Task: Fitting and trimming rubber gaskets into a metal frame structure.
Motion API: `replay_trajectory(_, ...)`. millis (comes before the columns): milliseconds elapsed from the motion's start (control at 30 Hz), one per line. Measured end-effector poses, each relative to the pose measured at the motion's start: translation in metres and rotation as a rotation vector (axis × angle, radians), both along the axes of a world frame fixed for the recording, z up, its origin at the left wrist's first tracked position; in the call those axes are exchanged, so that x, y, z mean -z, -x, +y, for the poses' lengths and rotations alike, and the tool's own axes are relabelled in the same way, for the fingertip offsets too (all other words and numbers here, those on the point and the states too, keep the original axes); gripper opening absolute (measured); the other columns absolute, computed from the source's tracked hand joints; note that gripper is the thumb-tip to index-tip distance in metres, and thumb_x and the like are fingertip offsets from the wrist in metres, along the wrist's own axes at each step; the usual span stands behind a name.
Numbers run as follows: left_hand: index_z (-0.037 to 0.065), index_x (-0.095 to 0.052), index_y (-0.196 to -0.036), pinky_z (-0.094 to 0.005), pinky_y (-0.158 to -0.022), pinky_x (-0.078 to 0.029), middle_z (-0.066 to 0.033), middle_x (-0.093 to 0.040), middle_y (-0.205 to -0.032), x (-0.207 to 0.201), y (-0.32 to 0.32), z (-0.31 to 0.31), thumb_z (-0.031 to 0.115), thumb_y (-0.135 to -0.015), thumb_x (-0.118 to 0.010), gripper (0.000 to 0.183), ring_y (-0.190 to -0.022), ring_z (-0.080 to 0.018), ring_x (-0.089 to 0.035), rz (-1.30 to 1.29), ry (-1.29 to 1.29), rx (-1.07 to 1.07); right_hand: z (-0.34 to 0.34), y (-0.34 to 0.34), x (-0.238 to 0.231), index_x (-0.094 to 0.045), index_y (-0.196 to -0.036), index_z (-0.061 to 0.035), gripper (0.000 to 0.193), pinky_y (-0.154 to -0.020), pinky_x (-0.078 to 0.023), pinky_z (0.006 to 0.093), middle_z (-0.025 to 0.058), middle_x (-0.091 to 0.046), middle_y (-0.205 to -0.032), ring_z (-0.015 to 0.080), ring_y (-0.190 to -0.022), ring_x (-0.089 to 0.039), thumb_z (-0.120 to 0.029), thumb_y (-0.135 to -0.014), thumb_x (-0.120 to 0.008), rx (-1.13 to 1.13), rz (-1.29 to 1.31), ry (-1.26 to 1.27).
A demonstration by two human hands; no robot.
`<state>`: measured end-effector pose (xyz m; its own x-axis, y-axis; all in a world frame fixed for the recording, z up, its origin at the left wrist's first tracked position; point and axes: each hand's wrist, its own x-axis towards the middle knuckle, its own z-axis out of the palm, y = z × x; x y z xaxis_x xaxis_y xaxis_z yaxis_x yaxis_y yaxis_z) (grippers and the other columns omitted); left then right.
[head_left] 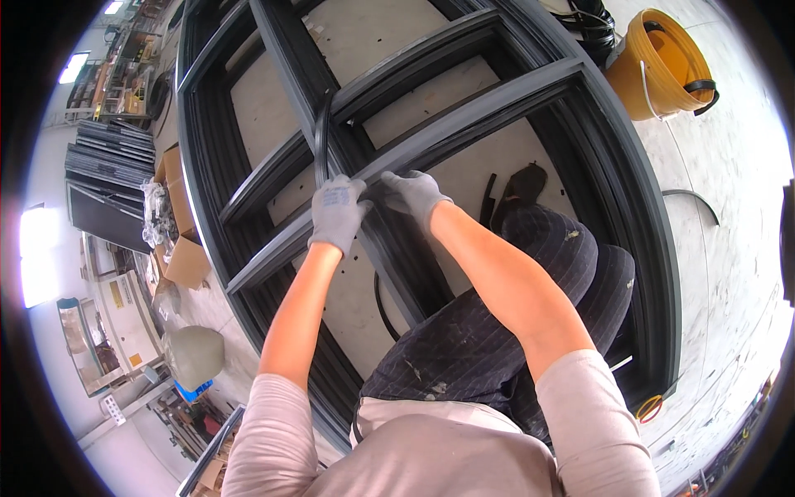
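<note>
My left hand [338,207], in a grey glove, is closed around a black rubber strip [322,137]. From the hand the strip runs away along a bar of the dark grey frame [286,54], its far end curling up. My right hand [414,195], gloved alike, is just to the right at the crossing of the frame's bars. Its fingers are bent and closed against the bar; what they hold, if anything, is hidden. The frames lie stacked flat on the floor, and I am within one of their openings.
An orange bucket [658,70] with black strip pieces stands at the far right, beside a black coil [590,29]. Black offcuts [694,199] lie on the pale floor. Cardboard boxes [186,261] and stacked dark panels [108,186] are to the left. Frame bars surround my legs.
</note>
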<state>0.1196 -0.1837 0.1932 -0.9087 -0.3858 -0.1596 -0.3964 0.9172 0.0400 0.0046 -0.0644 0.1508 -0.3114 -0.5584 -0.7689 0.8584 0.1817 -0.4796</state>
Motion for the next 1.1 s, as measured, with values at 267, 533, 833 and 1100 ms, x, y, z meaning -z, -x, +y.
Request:
replay_trajectory(267, 0.006, -0.068, -0.088, -0.0374, -0.076, -0.05, -0.0117, -0.068, -0.086, 0.002, 0.028, -0.037, 0.023, -0.07, -0.078, 0.026, -0.087, -0.0271, -0.066, -0.186, -0.354, -0.188, 0.05, 0.054, -0.077, -0.062, -0.102, -0.0002, 0.018, -0.071, -0.051, 0.025, 0.0046, -0.065, -0.084, 0.0124, -0.075, -0.062, -0.015, -0.094, -0.058, -0.036, 0.486, 0.322)
replay_trajectory(533, 0.008, -0.066, -0.083, -0.0388, -0.078, -0.048, -0.0114, -0.067, -0.089, -0.006, 0.032, -0.038, 0.029, -0.069, -0.076, 0.027, -0.09, -0.0283, -0.064, -0.239, -0.259, -0.095, 0.34, 0.003, -0.161, -0.058, -0.125, 0.0, 0.035, -0.084, -0.054, 0.031, 0.0136, -0.068, -0.108, 0.0185, -0.095, -0.067, -0.022, -0.1, -0.049, 0.608, 0.945, -0.497)
replay_trajectory(833, 0.008, -0.066, -0.096, -0.045, -0.085, -0.047, -0.0162, -0.066, -0.102, 0.017, 0.052, -0.015, 0.039, -0.075, -0.067, 0.037, -0.1, -0.0354, -0.061, -0.225, -0.161, 0.157, 0.688, -0.289, -0.082, -0.059, -0.119, -0.0031, 0.031, -0.058, -0.049, 0.0214, 0.0041, -0.066, -0.088, 0.0076, -0.068, -0.061, -0.023, -0.096, -0.058, 1.003, 0.619, -1.323)
replay_trajectory(1100, 0.001, -0.063, -0.088, -0.0439, -0.081, -0.047, -0.0183, -0.066, -0.09, 0.054, 0.033, -0.101, 0.028, -0.069, -0.073, 0.034, -0.092, -0.0367, -0.061, -0.242, -0.011, 0.104, 0.683, -0.363, -0.073, -0.061, -0.116, 0.0022, 0.038, -0.072, -0.051, 0.0311, 0.0115, -0.069, -0.09, 0.0167, -0.078, -0.064, -0.019, -0.085, -0.065, 0.883, 0.397, -1.76)
